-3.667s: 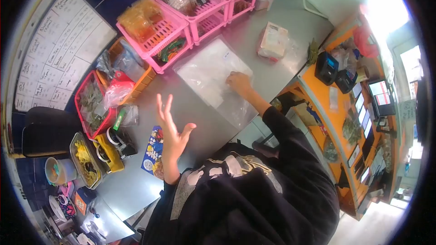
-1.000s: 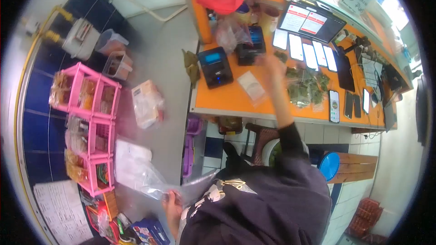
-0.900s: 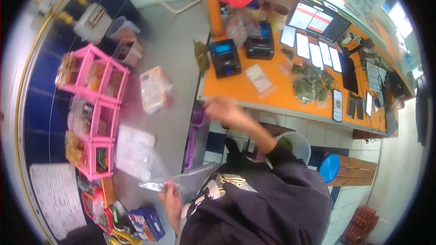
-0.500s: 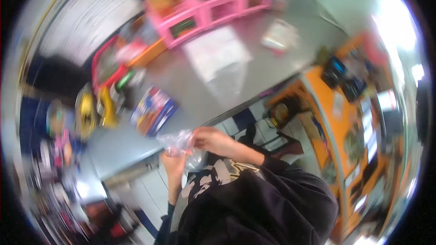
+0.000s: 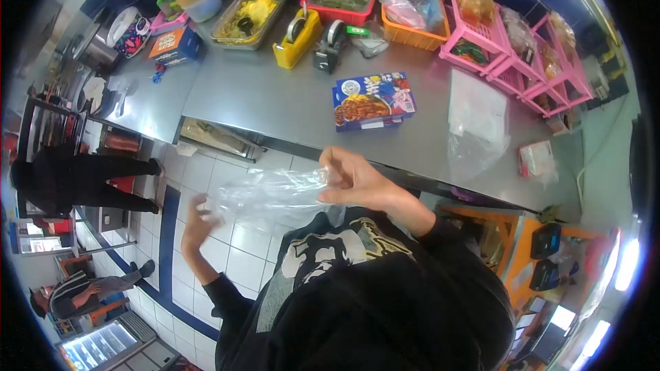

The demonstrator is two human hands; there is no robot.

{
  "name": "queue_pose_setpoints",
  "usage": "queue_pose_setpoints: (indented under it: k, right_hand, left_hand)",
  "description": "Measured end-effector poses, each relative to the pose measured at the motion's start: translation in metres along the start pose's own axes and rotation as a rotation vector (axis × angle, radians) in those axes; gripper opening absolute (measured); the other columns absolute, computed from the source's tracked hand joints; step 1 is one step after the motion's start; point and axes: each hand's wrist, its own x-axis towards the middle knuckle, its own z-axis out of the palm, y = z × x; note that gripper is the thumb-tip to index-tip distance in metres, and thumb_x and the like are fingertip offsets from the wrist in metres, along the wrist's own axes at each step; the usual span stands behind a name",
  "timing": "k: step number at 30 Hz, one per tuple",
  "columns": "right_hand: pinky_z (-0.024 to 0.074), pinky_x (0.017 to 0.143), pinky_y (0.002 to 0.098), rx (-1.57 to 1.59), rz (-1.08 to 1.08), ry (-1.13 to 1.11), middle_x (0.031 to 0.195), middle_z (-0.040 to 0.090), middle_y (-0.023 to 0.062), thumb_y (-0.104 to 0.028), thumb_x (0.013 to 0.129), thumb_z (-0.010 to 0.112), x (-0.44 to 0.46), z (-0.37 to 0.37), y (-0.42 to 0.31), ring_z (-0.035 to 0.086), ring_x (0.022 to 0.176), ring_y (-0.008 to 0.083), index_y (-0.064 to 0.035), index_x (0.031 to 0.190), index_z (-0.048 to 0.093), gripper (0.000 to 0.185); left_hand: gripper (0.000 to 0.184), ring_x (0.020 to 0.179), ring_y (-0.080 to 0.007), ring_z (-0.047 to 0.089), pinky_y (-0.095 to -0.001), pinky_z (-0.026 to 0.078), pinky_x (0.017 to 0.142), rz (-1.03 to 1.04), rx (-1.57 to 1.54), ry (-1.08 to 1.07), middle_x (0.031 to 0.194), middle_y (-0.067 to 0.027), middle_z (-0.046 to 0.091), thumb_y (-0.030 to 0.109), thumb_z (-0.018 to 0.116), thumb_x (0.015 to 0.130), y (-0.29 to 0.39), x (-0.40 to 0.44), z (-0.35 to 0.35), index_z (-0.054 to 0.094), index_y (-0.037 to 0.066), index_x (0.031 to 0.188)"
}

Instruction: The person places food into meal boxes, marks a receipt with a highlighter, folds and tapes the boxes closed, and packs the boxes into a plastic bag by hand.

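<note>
A clear plastic bag (image 5: 271,192) stretches sideways in front of my chest, over the tiled floor. My right hand (image 5: 354,182) grips its right end, thumb and fingers pinched on the film. At the bag's other end is my left hand (image 5: 198,225), slightly blurred, with its fingers curved and apart; whether they touch the film is hard to see. Beyond the bag, two blue food boxes (image 5: 375,99) with printed pictures lie stacked on the steel counter (image 5: 275,103). A sheaf of clear bags (image 5: 478,113) lies to their right.
Behind the boxes stand a yellow tape dispenser (image 5: 299,38), a black tape dispenser (image 5: 331,47), a red basket (image 5: 342,8) and an orange basket (image 5: 414,34). Pink racks (image 5: 474,48) stand at the right. Two people, one in black (image 5: 75,178), are at the left.
The view has swung right-side up and sharpened. The bag, bunched between both hands before, now spreads out sideways. My hands have moved far apart.
</note>
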Motion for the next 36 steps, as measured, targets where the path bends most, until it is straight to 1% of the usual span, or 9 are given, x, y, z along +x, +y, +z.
queue_pose_setpoints:
  k: [3,11,13,16,21,24,27,30,36]
  right_hand:
    - [0.0360,0.063,0.0217,-0.208,-0.054,-0.078,0.082,0.038,-0.0033,0.004,0.073,0.072,0.028,0.014,0.008,0.040,0.074,0.0054,-0.0113,0.102,0.039,0.047]
    - [0.0508,0.072,0.0408,-1.537,0.064,0.429,0.099,0.056,0.0135,0.003,0.072,0.062,0.104,-0.012,0.001,0.061,0.081,0.0283,-0.0076,0.123,0.047,0.055]
    - [0.0496,0.073,0.0462,-1.403,-0.911,0.740,0.112,0.058,0.0140,-0.001,0.074,0.060,0.107,-0.015,-0.029,0.063,0.084,0.0309,-0.0063,0.114,0.057,0.040]
    - [0.0489,0.074,0.0480,-1.343,-1.189,0.526,0.119,0.058,0.0137,-0.004,0.070,0.061,0.110,-0.002,0.002,0.064,0.080,0.0326,-0.0069,0.105,0.065,0.035]
    - [0.0476,0.092,0.0481,0.405,0.466,0.082,0.106,0.065,0.0208,-0.005,0.083,0.059,0.103,-0.031,0.153,0.061,0.104,0.0339,0.0027,0.108,0.063,0.026]
    - [0.0534,0.084,0.0464,1.078,0.295,-0.257,0.105,0.064,0.0210,-0.003,0.083,0.057,0.096,-0.031,0.136,0.064,0.095,0.0326,0.0068,0.106,0.061,0.025]
    - [0.0573,0.078,0.0439,1.426,0.117,-0.190,0.118,0.057,0.0225,-0.011,0.089,0.056,0.084,-0.013,0.112,0.062,0.100,0.0297,0.0047,0.113,0.052,0.030]
    - [0.0568,0.081,0.0474,1.911,0.177,-0.238,0.131,0.049,0.0237,-0.017,0.091,0.056,0.089,-0.012,0.085,0.062,0.101,0.0301,0.0030,0.120,0.045,0.036]
    - [0.0522,0.083,0.0384,0.757,0.131,0.045,0.114,0.058,0.0198,-0.014,0.084,0.061,0.104,-0.110,0.002,0.062,0.094,0.0289,-0.0060,0.133,0.038,0.055]
  left_hand:
    - [0.119,0.131,-0.0302,0.041,-0.0424,0.046,0.095,0.468,-0.082,-0.076,0.143,-0.0139,0.039,0.033,0.095,0.044,0.076,-0.010,0.012,0.032,0.014,0.144]
    - [0.020,0.074,-0.0354,0.062,-0.0428,0.047,0.066,0.636,0.464,0.622,0.081,-0.0154,0.064,0.001,0.055,0.087,0.128,0.026,0.025,0.063,-0.001,0.106]
    - [0.018,0.078,-0.0310,0.062,-0.0447,0.047,0.070,0.565,0.484,0.803,0.086,-0.0171,0.066,0.004,0.055,0.088,0.113,0.016,0.003,0.064,-0.001,0.103]
    - [0.015,0.083,-0.0267,0.062,-0.0415,0.047,0.071,0.285,0.478,0.707,0.092,-0.0167,0.064,0.008,0.053,0.091,0.002,0.029,0.019,0.060,0.000,0.101]
    - [0.016,0.088,-0.0348,0.057,-0.0424,0.046,0.076,0.135,0.333,0.411,0.092,-0.0179,0.057,0.005,0.063,0.082,-0.044,0.003,0.075,0.052,0.002,0.093]
    - [0.020,0.093,-0.0254,0.059,-0.0367,0.049,0.082,-0.156,-0.951,-0.229,0.099,-0.0128,0.059,0.010,0.066,0.083,-0.031,-0.028,0.051,0.056,0.004,0.100]
    - [0.032,0.084,-0.0189,0.062,-0.0285,0.051,0.085,0.115,-1.473,0.487,0.099,-0.0081,0.060,0.013,0.061,0.091,0.017,-0.021,0.050,0.055,-0.002,0.119]
    - [0.027,0.081,-0.0174,0.059,-0.0291,0.051,0.080,0.194,-0.767,0.656,0.107,-0.0099,0.059,0.008,0.062,0.089,0.034,0.015,0.015,0.054,-0.003,0.113]
    - [0.021,0.077,-0.0190,0.058,-0.0363,0.050,0.071,0.528,-0.596,-0.015,0.105,-0.0132,0.061,-0.005,0.051,0.084,0.057,0.079,0.004,0.058,0.006,0.100]
